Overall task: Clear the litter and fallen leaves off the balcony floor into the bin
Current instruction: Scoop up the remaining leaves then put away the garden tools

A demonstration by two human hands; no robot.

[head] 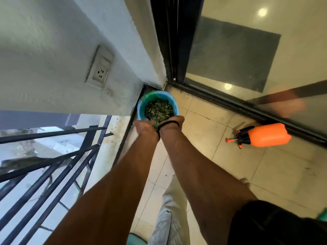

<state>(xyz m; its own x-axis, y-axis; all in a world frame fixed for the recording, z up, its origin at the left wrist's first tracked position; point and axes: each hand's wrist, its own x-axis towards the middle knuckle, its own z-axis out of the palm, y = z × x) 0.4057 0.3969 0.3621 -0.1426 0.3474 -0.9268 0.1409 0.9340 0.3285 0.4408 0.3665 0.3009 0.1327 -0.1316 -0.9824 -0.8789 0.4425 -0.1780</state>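
Green, crumpled fallen leaves (156, 123) lie cupped between the person's left hand (144, 128) and right hand (170, 122), both held palm-in with fingers curved around the small heap, just over the near rim of the round blue plastic bin (140, 107). Inside the bin a green liner shows, and more leaves (159, 110) already fill it close to the top. A thin black band (168, 124) circles the right wrist.

Judging by this, the step in hand is the drop: the load is at the bin and needs only the palms parting further forward, so that nothing spills over the near edge.

Around it, the bin sits in the corner at 12 o'clock, touching the white plastered wall (53, 59) with its socket plate (100, 69) at 10 o'clock. Black metal railings (53, 156) run at 8 o'clock. An orange pump sprayer bottle (265, 135) lies on its side on the beige tiled balcony floor (212, 147) at 3 o'clock, beside the sliding glass door (247, 50), clear of the arms' path.
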